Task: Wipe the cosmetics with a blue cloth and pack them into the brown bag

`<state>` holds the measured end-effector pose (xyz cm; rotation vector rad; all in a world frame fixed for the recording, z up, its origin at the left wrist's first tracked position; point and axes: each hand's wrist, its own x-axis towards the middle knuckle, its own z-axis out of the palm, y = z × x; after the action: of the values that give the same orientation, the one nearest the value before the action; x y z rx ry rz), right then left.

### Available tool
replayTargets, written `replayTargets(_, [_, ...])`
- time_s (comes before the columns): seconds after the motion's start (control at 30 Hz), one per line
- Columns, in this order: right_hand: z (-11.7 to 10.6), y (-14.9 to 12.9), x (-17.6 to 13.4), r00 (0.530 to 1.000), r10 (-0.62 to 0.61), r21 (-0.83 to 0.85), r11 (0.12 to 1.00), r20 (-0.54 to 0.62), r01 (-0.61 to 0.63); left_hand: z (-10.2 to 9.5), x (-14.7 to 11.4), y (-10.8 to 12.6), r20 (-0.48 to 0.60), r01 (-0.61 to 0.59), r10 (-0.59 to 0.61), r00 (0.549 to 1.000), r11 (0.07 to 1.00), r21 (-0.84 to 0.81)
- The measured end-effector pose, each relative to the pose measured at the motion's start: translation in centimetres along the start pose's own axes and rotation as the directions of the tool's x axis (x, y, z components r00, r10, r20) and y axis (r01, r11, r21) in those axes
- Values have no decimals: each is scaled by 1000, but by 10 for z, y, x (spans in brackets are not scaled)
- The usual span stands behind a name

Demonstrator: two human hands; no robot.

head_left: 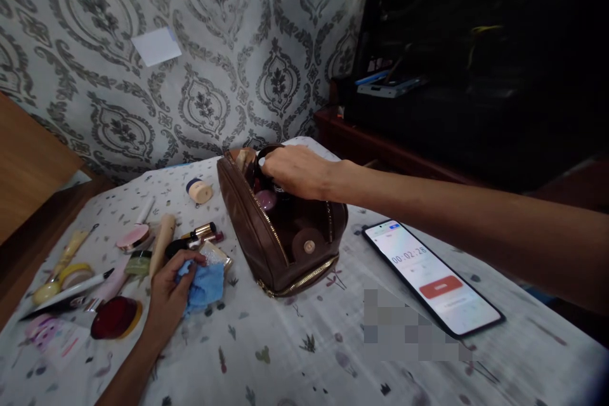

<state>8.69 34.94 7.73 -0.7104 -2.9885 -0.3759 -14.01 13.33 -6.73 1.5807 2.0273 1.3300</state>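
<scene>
A brown makeup bag with gold zippers stands unzipped on the patterned cloth. My right hand reaches into its far end with curled fingers; whatever they grip is hidden. Beside those fingers a pink round item shows inside the bag. My left hand is closed on a crumpled blue cloth, left of the bag. Just behind that cloth lies a small clear-and-gold case, partly covered. Close by are a gold-and-black lipstick, a beige tube and a green jar.
Further left lie a pink compact, a dark red round container, brushes and several other cosmetics. A beige jar stands behind the bag's left side. To the right, a phone displays a running timer. A patterned wall rises behind.
</scene>
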Motion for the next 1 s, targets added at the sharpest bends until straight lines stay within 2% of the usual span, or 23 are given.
replayTargets(0.2, [-3,-4,1,1000,-15,24,1000,22,14,0,-1,-7,7,18,-18,1000,1000,-22])
replayTargets(0.37, [-4,-5,0,999,-17,72,997,29,14,0,-2,-4,12,13,-13,1000,1000,-23])
replayTargets(0.67, [0,-4,-3,997,74,24,997,20,-74,-1,-1,-3,10,12,-12,1000,1000,-15])
replayTargets(1.0, [-5,-5,-7,997,54,36,998,52,-56,0,0,0,1,21,-21,1000,1000,-4])
